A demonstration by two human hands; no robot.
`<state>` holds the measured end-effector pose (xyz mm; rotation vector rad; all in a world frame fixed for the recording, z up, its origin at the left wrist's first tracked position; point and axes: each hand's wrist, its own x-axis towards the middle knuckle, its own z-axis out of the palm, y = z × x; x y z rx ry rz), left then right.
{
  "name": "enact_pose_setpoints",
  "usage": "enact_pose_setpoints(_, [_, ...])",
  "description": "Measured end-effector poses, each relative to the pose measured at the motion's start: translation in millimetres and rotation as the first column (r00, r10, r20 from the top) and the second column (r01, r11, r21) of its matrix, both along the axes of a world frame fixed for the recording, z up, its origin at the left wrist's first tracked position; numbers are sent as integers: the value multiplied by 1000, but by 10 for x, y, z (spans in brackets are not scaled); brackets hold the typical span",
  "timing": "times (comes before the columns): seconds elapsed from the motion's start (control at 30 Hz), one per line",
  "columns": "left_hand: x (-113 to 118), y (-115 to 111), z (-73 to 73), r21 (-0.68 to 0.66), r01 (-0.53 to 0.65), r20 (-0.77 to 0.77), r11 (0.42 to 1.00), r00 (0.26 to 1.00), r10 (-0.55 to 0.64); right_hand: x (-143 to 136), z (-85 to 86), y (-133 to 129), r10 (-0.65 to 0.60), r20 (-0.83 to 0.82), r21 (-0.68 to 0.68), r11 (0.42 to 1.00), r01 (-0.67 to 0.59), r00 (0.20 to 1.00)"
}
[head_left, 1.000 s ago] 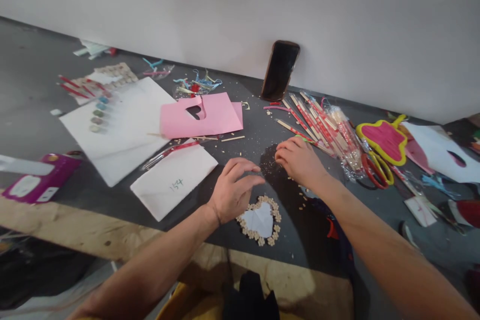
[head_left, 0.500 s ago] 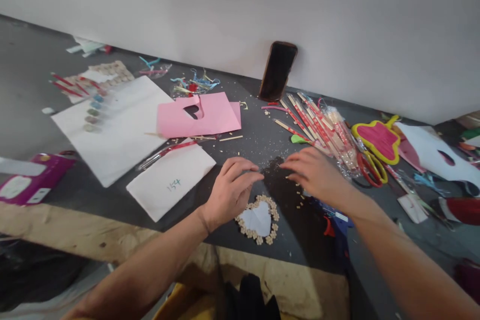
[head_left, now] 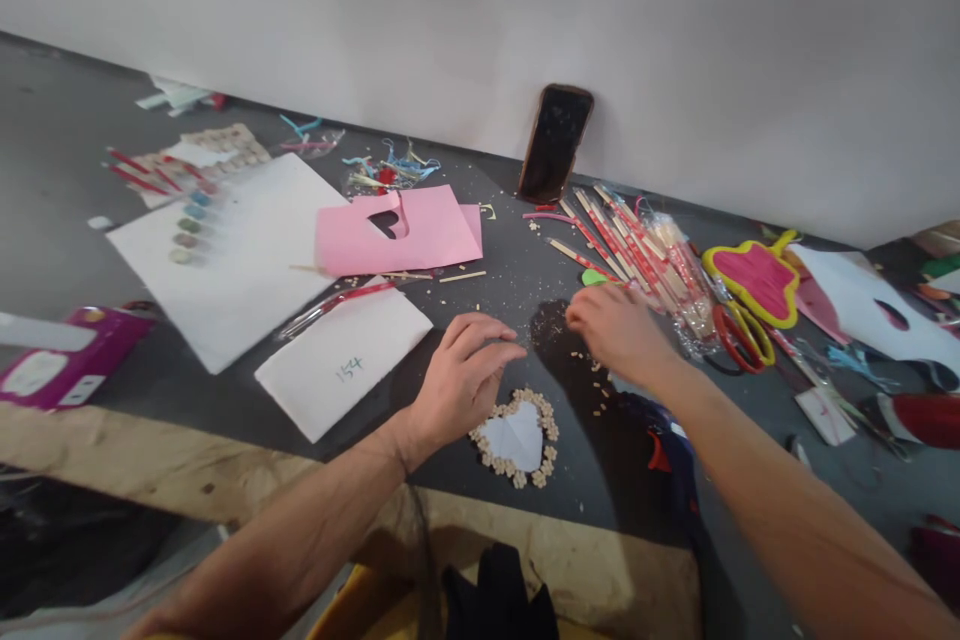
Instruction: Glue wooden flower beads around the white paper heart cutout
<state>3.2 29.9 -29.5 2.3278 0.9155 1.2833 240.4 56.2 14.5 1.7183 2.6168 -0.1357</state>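
Observation:
A heart-shaped white paper [head_left: 517,437] lies on the dark table, its edge bordered by small pale wooden pieces [head_left: 545,465]. Just above its left side is my left hand [head_left: 469,370], fingers loosely curved and thumb slightly apart, with nothing visible between them. My right hand [head_left: 615,328] is over the table to the upper right of the heart. Its fingers are curled together, and whatever they may hold is hidden. Loose wooden bits [head_left: 598,387] lie below that hand, beside a dark blue item [head_left: 652,420] partly covered by my forearm.
Wrapped chopsticks [head_left: 630,245], scissors [head_left: 742,335] and a yellow-edged pink shape [head_left: 757,282] lie on the right. A phone [head_left: 555,142] leans against the wall. Leftward are folded pink paper [head_left: 427,230], a white packet marked 154 [head_left: 322,380], a white sheet [head_left: 247,290] and a purple box [head_left: 82,360].
My right hand has shifted slightly up and right, and its fingers have curled closer together. My left hand has stayed almost in place above the heart.

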Motion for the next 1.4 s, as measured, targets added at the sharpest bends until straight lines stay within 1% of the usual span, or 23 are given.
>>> enact_pose_setpoints(0.07, [-2,4,-3,1,2,2,1000,1000,-2,197,39,121,-146,-4,81,986,146,989])
enact_pose_setpoints(0.17, [2,-1,-1,4,15,4,1000,1000,-15,518,166,247,-356,-45,168,918,359,933])
enact_pose_setpoints(0.23, [6,-10,5,4,24,6,1000,1000,-24,688,290,257,-451,-86,221,861,459,888])
enact_pose_setpoints(0.3, [11,-17,13,2,31,7,1000,1000,-31,781,410,200,-500,-124,269,814,514,857])
enact_pose_setpoints(0.33, [14,-20,17,2,32,8,999,999,-32,790,454,147,-504,-140,284,804,522,852])
enact_pose_setpoints(0.37, [16,-22,22,0,32,9,999,999,-32,771,480,80,-490,-149,286,810,512,859])
enact_pose_setpoints(0.4, [18,-23,26,0,31,10,1000,999,-31,725,485,-1,-457,-153,273,833,482,876])
enact_pose_setpoints(0.43, [20,-23,30,-2,30,10,1000,1000,-30,653,467,-92,-402,-150,244,870,428,903])
enact_pose_setpoints(0.5, [23,-24,35,-3,30,10,1000,1000,-30,456,372,-291,-223,-126,129,962,239,967])
enact_pose_setpoints(0.53, [23,-25,36,-3,30,10,1000,999,-30,345,308,-389,-114,-115,61,991,122,987])
enact_pose_setpoints(0.57, [22,-26,35,-4,30,10,1000,1000,-30,238,240,-480,-21,-107,6,1000,22,994])
enact_pose_setpoints(0.63, [19,-28,30,-7,28,10,1000,1000,-28,64,122,-620,84,-89,-52,995,-89,992])
enact_pose_setpoints(0.73, [12,-27,19,-10,23,8,1000,1000,-23,-59,32,-692,133,-61,-79,987,-138,989])
enact_pose_setpoints(0.87, [6,-16,9,-4,36,-1,999,999,-36,-70,9,-608,149,-25,-94,984,-151,988])
enact_pose_setpoints(1.0, [2,-9,20,-13,147,-73,989,986,-148,-92,-36,-465,130,4,-63,990,-129,992])
enact_pose_setpoints(1.1, [-9,-25,46,-67,244,-214,967,944,-253,-101,-9,-387,23,14,34,999,-24,1000])
enact_pose_setpoints(1.17, [-18,-50,75,-102,319,-332,942,882,-335,-86,74,-409,-83,1,122,989,82,997])
enact_pose_setpoints(1.2, [-22,-66,93,-113,358,-383,927,845,-373,-75,126,-460,-139,-19,169,976,140,990])
enact_pose_setpoints(1.27, [-27,-104,135,-126,416,-457,901,782,-425,-66,212,-652,-230,-91,249,937,246,969])
enact_pose_setpoints(1.3, [-27,-125,158,-132,432,-486,892,756,-438,-76,229,-791,-266,-175,290,906,308,948])
enact_pose_setpoints(1.37, [-24,-162,196,-139,448,-525,883,723,-449,-140,186,-1119,-284,-300,312,873,375,911])
enact_pose_setpoints(1.4, [-21,-177,209,-132,457,-536,880,714,-451,-194,125,-1291,-285,-341,288,875,388,896])
